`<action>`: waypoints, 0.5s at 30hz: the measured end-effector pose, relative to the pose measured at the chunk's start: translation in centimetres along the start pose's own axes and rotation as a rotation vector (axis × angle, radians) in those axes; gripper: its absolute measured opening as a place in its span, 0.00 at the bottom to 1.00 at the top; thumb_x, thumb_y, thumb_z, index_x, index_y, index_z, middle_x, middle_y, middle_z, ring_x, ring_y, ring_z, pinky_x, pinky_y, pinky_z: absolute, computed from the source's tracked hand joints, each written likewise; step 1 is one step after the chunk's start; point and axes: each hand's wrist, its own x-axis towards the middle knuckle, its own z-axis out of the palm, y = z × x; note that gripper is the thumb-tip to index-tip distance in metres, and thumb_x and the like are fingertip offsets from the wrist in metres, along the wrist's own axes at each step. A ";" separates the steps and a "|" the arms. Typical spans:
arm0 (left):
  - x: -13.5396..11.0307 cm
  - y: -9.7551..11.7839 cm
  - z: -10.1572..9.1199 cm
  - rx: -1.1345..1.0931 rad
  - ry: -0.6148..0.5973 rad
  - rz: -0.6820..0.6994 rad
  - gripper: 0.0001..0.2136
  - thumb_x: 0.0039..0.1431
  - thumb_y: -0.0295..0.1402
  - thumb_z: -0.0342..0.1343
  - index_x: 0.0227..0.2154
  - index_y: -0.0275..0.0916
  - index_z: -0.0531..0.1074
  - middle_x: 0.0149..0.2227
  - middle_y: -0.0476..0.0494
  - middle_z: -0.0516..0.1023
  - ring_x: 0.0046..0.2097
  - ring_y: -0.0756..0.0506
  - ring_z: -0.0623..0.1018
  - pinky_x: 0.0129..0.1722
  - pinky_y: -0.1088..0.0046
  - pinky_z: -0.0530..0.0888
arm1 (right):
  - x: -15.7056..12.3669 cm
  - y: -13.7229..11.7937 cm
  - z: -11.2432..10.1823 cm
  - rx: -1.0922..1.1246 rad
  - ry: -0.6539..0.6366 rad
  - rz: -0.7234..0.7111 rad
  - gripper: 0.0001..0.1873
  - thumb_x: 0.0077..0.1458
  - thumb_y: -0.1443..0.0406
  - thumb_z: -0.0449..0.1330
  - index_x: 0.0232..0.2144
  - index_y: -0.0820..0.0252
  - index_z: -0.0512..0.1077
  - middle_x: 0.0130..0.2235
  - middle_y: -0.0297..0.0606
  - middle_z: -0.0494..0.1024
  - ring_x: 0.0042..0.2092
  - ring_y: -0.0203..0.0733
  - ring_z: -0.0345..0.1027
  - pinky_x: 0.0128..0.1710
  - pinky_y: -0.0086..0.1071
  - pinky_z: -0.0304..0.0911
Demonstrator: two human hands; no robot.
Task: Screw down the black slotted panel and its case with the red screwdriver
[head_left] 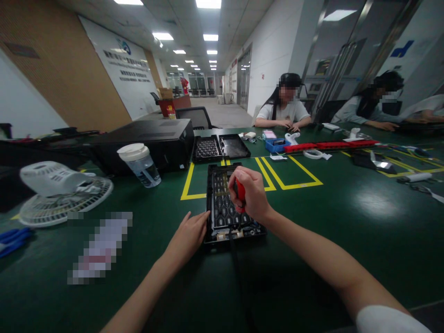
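Note:
An open black plastic case (209, 222) lies in front of me, with rows of dark round cells (222, 206) inside and small parts with wiring along its near end. My left hand (193, 228) rests against the left edge of this case, thumb apart and fingers stretched out. Over the right half of the case, my right hand (250, 192) is wrapped in a fist around a red-handled screwdriver (240, 196) held upright. The tip of the tool is hard to make out. A dark strap or cable (236, 263) runs from the near end toward me.
Behind the case lies another open black case (236, 146). To the left are a lidded bottle (140, 166), a black computer tower (149, 138) and a white fan (65, 194). A blue tray (275, 145) sits at the back right; co-workers (282, 104) sit beyond.

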 end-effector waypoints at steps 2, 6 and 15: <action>0.0 -0.1 0.1 -0.007 0.002 0.000 0.20 0.59 0.29 0.39 0.54 0.35 0.60 0.53 0.39 0.69 0.53 0.45 0.70 0.58 0.53 0.58 | -0.2 -0.1 0.3 -0.028 0.017 -0.012 0.15 0.55 0.61 0.49 0.21 0.62 0.62 0.13 0.24 0.59 0.10 0.24 0.47 0.08 0.18 0.43; 0.0 0.1 0.0 -0.020 0.016 0.004 0.20 0.59 0.28 0.40 0.54 0.37 0.61 0.53 0.39 0.70 0.52 0.45 0.71 0.57 0.53 0.58 | -0.3 -0.5 1.0 -0.055 0.060 -0.017 0.15 0.55 0.62 0.50 0.19 0.62 0.61 0.13 0.24 0.58 0.11 0.23 0.47 0.08 0.18 0.43; -0.1 0.0 -0.1 -0.022 0.011 0.001 0.20 0.59 0.29 0.40 0.54 0.37 0.61 0.53 0.39 0.70 0.53 0.45 0.71 0.58 0.53 0.57 | -0.1 -0.6 1.9 -0.096 0.215 -0.027 0.15 0.55 0.61 0.51 0.19 0.61 0.60 0.14 0.24 0.56 0.13 0.24 0.48 0.11 0.19 0.47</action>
